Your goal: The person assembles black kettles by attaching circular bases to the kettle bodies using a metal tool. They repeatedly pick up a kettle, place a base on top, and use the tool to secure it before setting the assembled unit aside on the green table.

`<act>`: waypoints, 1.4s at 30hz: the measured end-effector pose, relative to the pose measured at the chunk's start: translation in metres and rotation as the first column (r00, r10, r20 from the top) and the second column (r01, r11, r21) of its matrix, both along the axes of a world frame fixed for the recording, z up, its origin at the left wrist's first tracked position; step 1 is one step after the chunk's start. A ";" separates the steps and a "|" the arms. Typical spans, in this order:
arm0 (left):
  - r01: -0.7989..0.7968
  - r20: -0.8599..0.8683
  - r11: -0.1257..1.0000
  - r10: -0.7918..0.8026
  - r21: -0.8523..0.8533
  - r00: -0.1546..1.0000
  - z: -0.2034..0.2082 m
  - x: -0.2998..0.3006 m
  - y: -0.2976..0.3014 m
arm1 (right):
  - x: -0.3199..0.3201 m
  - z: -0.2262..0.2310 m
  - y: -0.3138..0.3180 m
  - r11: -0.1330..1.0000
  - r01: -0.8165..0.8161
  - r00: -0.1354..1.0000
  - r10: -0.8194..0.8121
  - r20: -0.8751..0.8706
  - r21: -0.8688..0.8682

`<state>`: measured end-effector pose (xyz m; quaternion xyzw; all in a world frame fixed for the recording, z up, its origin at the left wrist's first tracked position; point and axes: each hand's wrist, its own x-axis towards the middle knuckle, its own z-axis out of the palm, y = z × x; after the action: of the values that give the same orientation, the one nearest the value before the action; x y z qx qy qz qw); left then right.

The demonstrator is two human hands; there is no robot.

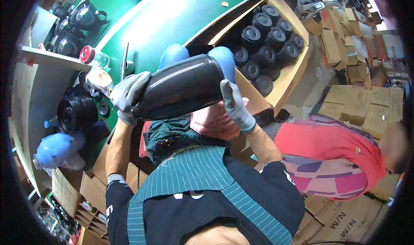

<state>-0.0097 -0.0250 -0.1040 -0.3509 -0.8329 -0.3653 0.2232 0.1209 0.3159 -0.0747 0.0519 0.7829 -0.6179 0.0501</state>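
A glossy black flask-like body (181, 87) lies tilted across my lap, its narrower end to the left. My left hand (133, 93), in a grey glove, is wrapped round that narrower end. At the wide right end, my right hand (236, 109), gloved too, holds a pink cloth (211, 122) that bunches below the body. One raised digit of this hand reaches the body's rim; its other fingers are mostly hidden by the cloth.
An open carton (293, 74) of black lidded containers stands at right. Beyond my knees lies a green table (151, 20), with a red-lidded jar (95, 57) and glass pots (86, 16) at left. A person in red (332, 152) is close on my right, near stacked cartons (358, 107).
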 end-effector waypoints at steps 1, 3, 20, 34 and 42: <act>-0.036 0.035 0.999 0.036 -0.010 0.999 0.001 -0.002 -0.002 | 0.001 -0.001 -0.002 1.000 -0.018 0.998 0.016 -0.068 -0.025; -0.069 0.441 0.988 0.002 0.138 0.897 0.001 -0.003 0.000 | 0.001 0.000 -0.006 0.996 -0.073 0.976 0.082 -0.203 0.052; -0.319 0.803 0.770 -0.390 0.552 0.450 -0.071 -0.009 -0.011 | -0.017 0.010 -0.003 0.981 -0.093 0.558 0.191 -0.807 0.168; -0.132 0.793 0.887 -0.319 0.442 0.519 0.014 -0.007 0.032 | -0.021 0.025 -0.004 0.951 -0.069 0.925 -0.051 -0.376 -0.301; -0.389 0.765 0.660 -0.587 0.642 0.267 -0.036 0.011 -0.009 | -0.012 0.038 -0.008 0.983 -0.112 0.920 0.157 -0.360 0.144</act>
<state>0.0014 -0.0337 -0.1398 0.0099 -0.5308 -0.8151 -0.2318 0.1091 0.3075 -0.0363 -0.1164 0.8158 -0.5634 -0.0593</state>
